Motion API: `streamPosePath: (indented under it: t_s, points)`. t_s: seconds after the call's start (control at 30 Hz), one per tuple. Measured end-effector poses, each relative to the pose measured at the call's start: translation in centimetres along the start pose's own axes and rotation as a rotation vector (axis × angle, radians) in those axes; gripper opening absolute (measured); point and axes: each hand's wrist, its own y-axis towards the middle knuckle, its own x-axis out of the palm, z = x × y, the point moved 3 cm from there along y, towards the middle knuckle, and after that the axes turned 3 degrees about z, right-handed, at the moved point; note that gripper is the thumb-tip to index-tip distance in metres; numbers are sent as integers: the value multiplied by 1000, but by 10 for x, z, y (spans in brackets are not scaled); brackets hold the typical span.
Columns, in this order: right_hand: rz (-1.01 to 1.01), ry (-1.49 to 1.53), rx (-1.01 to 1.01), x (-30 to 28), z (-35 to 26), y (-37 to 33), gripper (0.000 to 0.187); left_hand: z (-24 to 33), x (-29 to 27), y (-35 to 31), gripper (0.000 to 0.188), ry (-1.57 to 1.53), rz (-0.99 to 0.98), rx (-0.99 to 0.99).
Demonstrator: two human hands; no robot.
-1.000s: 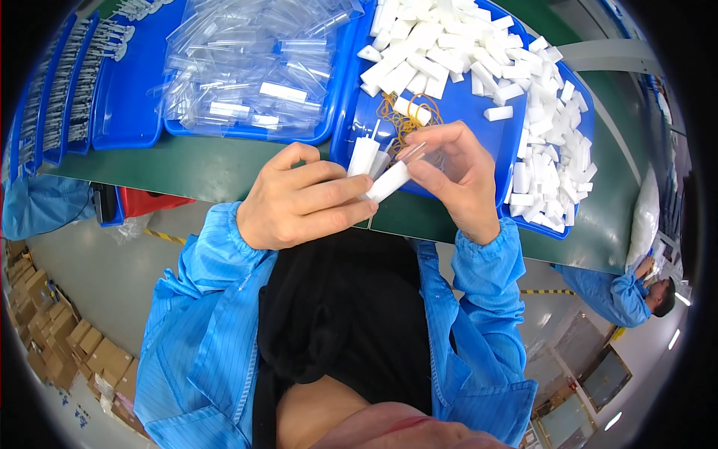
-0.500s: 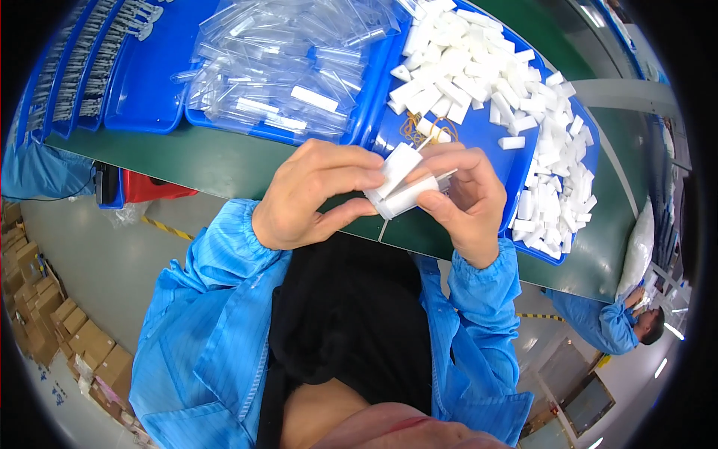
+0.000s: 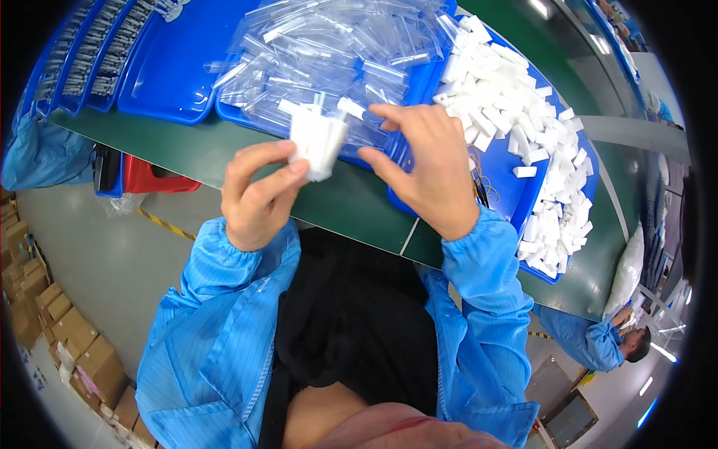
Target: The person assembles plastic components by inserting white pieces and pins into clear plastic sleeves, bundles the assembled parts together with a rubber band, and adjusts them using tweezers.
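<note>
My left hand (image 3: 258, 196) pinches a pair of white plastic pieces (image 3: 317, 142) between thumb and fingers. They stand side by side, slightly blurred, with thin stems at their upper ends. My right hand (image 3: 430, 161) is held apart from them, thumb and fingers spread with nothing between them. Its fingertips are over the near right edge of a blue tray (image 3: 258, 120) heaped with clear plastic sleeves (image 3: 321, 52). Right of that hand, many loose white blocks (image 3: 497, 105) fill part of another blue tray (image 3: 505, 196).
Brownish-yellow rubber bands (image 3: 482, 183) lie partly hidden behind my right wrist. An unfilled-looking blue tray (image 3: 168, 82) and racks of grey parts (image 3: 82, 60) stand at the far left. The green table's (image 3: 179, 153) front edge runs before me. A co-worker (image 3: 598, 340) is at the right.
My right hand has let go of the white pieces and moved up, its fingers opening. My left hand has carried the pieces leftward and turned them more upright.
</note>
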Motion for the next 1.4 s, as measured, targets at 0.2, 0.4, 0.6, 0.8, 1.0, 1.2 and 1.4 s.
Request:
streamPosePath:
  t_s: [0.2,0.4,0.6,0.8,1.0,1.2,1.4]
  points:
    - [27,-35,-109,31,5,8,34,-16,-8,-4,44,37,-26,-20]
    - [94,-56,-54,14,2,5,23,-18,2,-6,44,-55,-18,-114]
    - [145,-244,-34,-3,19,-17,22,-16,19,-9,42,-118,0,-155]
    - [88,-233,-135,3,12,-13,35,-14,25,-1,40,-81,-7,-123]
    - [152,-156,-20,-4,13,-19,34,-11,23,-1,40,-78,2,-120]
    - [-16,-277,115,0,4,-21,38,-7,30,0,42,-71,-44,-76]
    - [-44,156,284,-10,14,-41,35,-2,35,6,43,-83,-110,-25]
